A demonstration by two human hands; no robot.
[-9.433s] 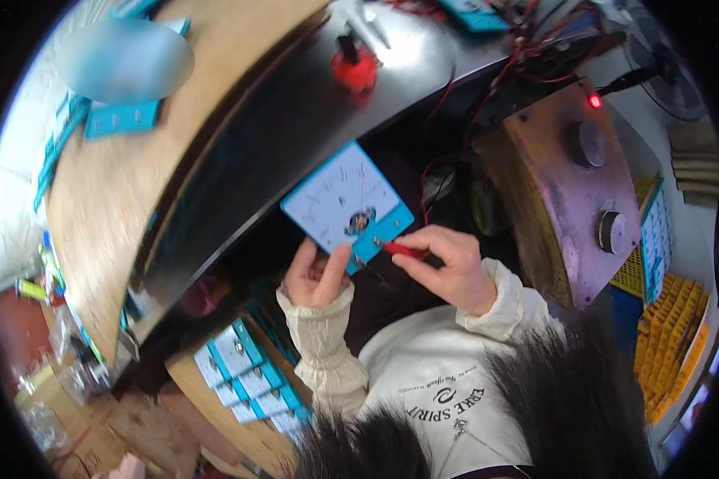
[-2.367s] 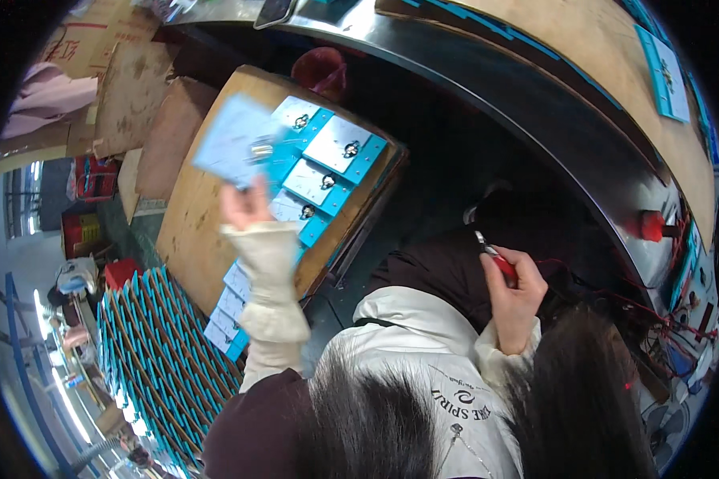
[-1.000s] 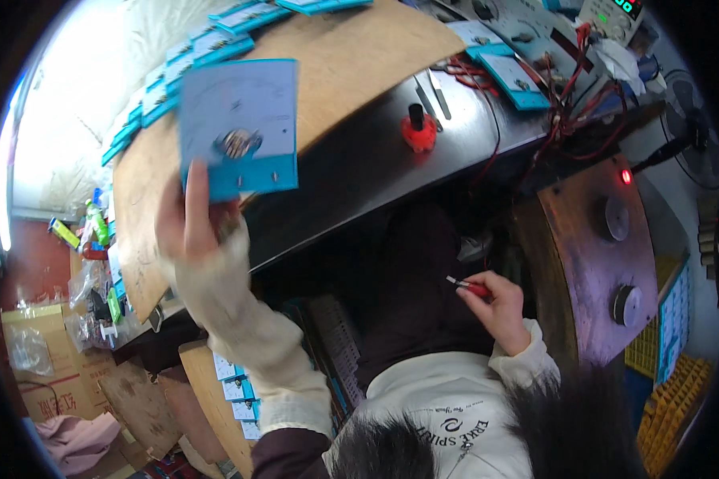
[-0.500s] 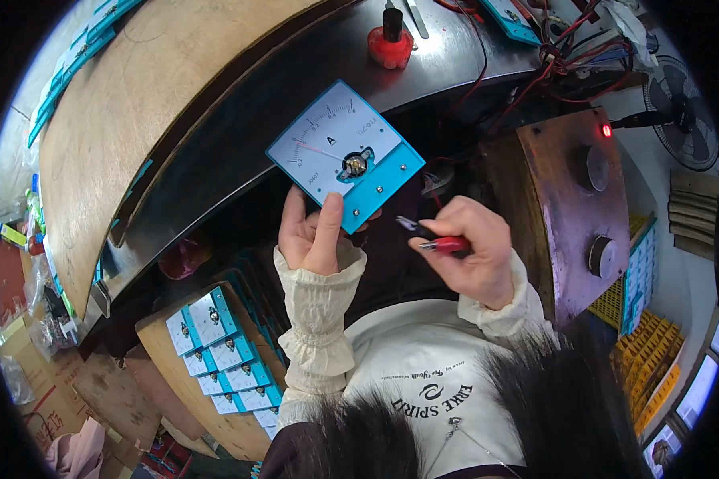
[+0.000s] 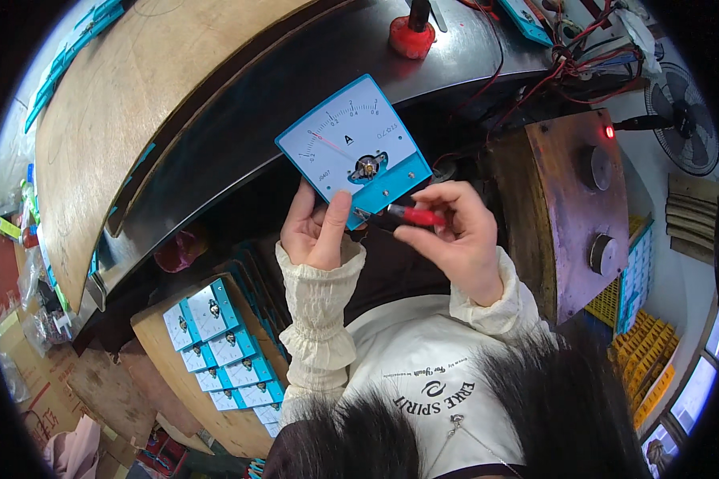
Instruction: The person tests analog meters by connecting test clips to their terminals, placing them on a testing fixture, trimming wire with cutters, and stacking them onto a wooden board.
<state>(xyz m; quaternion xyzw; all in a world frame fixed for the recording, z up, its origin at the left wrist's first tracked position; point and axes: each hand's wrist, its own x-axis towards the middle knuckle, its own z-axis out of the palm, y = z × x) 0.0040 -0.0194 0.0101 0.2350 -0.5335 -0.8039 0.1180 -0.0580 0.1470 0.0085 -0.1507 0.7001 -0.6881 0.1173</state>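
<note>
My left hand [image 5: 319,227] grips the lower left corner of an ammeter panel [image 5: 315,166], thumb on its front and fingers behind. The panel is square and tilted, with a white scale face, a thin red needle, a blue lower strip and an opening showing the movement. To the right, my right hand [image 5: 459,235] pinches a red crocodile clip [image 5: 419,215] between thumb and fingers, close to the panel's lower edge. A small metal piece sits at the corner terminal [image 5: 362,214]; I cannot tell whether it is a second, black clip.
On the lower left a wooden board [image 5: 164,327] carries several similar ammeter panels [image 5: 214,310]. A red pot with a black top [image 5: 412,38] stands on the dark bench edge. To the right are a copper-coloured box with two knobs [image 5: 579,215], red wires [image 5: 567,60] and a fan [image 5: 681,120].
My right hand has moved up and left, bringing the red clip to the panel's lower edge. The panel has shifted slightly right in view.
</note>
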